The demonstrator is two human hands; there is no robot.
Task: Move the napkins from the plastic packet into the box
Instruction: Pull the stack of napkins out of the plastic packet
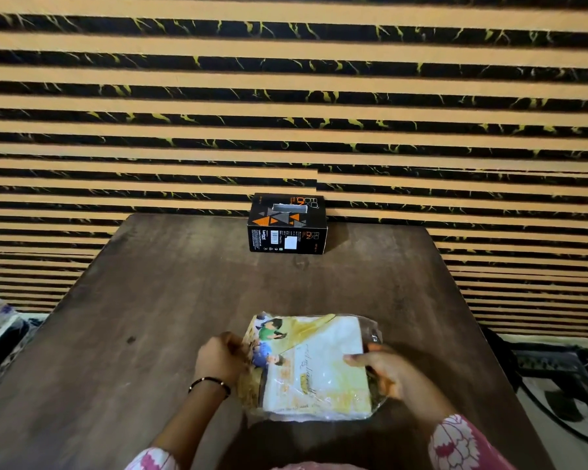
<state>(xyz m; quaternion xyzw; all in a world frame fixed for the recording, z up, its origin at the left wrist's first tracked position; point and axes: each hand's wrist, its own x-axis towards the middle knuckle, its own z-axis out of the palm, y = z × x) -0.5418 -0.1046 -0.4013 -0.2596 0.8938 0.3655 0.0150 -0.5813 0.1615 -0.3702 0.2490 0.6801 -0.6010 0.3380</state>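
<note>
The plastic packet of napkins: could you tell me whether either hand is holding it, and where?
Both hold the plastic packet: the left hand grips its left edge, the right hand its right edge, thumb on top.

dark wooden table (pixel 170 300), striped black-and-tan wall (pixel 286 96)

Dark wood tabletop (pixel 170 300). Black box (pixel 287 225) at far edge, centre. Plastic packet (pixel 311 364) of napkins lies near edge.

left hand (pixel 219 357): fingers curled, gripping the printed clear plastic packet (pixel 311 364) at its left edge, black bracelet at wrist | right hand (pixel 379 366): holding its right edge, thumb on top | both forearms reaching forward, pink-and-white floral sleeves
</note>
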